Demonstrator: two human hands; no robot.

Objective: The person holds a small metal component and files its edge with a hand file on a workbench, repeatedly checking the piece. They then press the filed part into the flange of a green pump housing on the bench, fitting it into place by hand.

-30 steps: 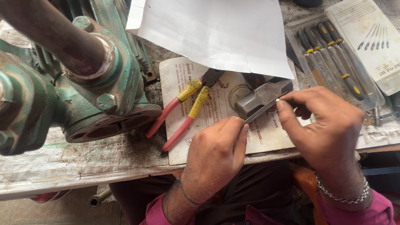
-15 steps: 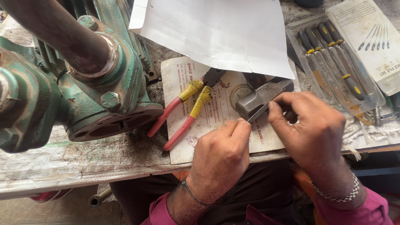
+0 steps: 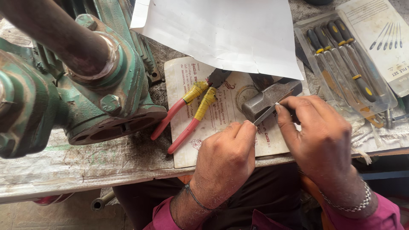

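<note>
My left hand and my right hand together pinch a thin flat metal strip, one hand at each end, over a printed paper card at the bench's front edge. The strip lies against a grey hammer head resting on that card. Red-handled pliers with yellow tape on the grips lie just left of my left hand.
A large green cast-iron machine body with a round shaft fills the left. A white paper sheet lies at the back. A clear pouch of small files sits at the right. The wooden bench edge runs along the front.
Both hands shifted slightly on the strip; my left fingers moved up closer to the hammer head. The view drifted a little to the left.
</note>
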